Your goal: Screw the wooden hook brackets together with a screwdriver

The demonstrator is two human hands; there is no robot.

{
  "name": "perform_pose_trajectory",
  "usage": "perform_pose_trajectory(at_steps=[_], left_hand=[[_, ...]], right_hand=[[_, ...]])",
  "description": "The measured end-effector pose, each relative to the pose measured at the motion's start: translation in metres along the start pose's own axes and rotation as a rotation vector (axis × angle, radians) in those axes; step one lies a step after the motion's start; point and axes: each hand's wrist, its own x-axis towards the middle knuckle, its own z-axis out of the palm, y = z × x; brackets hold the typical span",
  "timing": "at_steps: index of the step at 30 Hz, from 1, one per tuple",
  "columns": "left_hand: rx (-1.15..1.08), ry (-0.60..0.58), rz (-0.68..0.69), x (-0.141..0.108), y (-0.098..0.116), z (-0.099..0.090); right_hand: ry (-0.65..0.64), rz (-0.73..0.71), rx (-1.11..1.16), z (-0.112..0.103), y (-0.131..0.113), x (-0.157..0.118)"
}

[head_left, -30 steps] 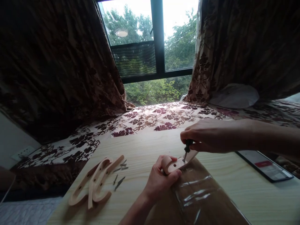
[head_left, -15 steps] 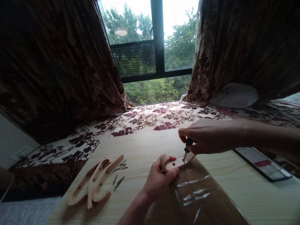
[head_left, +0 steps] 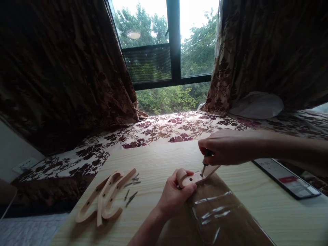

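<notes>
My left hand (head_left: 176, 188) is closed around the curled end of a pale wooden hook (head_left: 196, 178), pressing it onto the end of a brown board (head_left: 225, 212) wrapped in clear plastic. One dark screw hole shows in the hook near my thumb. In my right hand (head_left: 225, 147) is a screwdriver (head_left: 208, 153) with a black handle, gripped from above. Its shaft points down, slightly tilted, to the second hole of the hook. The screw head under the tip is too small to make out.
On the left of the light wooden table (head_left: 153, 157) lie several loose wooden hooks (head_left: 102, 198), with several dark screws (head_left: 131, 198) beside them. A phone-like dark-edged device (head_left: 289, 179) rests at the right. Beyond the table are a flowered cover (head_left: 166, 126) and a window.
My right hand has turned a little at the wrist and shifted slightly right with the screwdriver. My left hand keeps its hold on the hook.
</notes>
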Motion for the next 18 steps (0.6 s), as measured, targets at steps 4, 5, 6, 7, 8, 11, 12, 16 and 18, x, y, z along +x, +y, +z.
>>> perform_pose_trajectory(at_steps=[4, 5, 6, 7, 8, 11, 12, 16, 18], left_hand=[[0.002, 0.000, -0.002, -0.0013, 0.0021, 0.0000], [0.004, 0.001, -0.006, -0.0013, 0.0021, -0.0001], [0.005, 0.002, -0.010, -0.0011, 0.0019, -0.0003], [0.006, 0.001, -0.015, -0.0009, 0.0015, -0.0005], [0.007, 0.001, -0.019, -0.0006, 0.0010, -0.0007], [0.006, -0.002, -0.023, -0.0001, -0.0010, -0.0010], [0.004, -0.004, -0.022, -0.0001, -0.0015, -0.0010], [-0.005, -0.006, -0.030, -0.0010, -0.0009, -0.0005], [-0.007, -0.006, -0.038, -0.0015, 0.0008, -0.0001]], right_hand=[[0.021, -0.075, 0.051, -0.0023, 0.0031, -0.0029], [0.018, -0.092, 0.060, -0.0022, 0.0027, -0.0028], [0.012, -0.100, 0.068, -0.0016, 0.0019, -0.0023], [0.008, -0.101, 0.067, -0.0005, 0.0007, -0.0014], [0.006, -0.095, 0.055, 0.0009, -0.0006, -0.0002], [0.030, -0.041, -0.026, 0.0057, -0.0037, 0.0042], [0.043, -0.023, -0.053, 0.0067, -0.0039, 0.0053], [0.043, -0.015, -0.043, 0.0053, -0.0002, 0.0047], [0.043, -0.058, 0.012, 0.0023, 0.0031, 0.0018]])
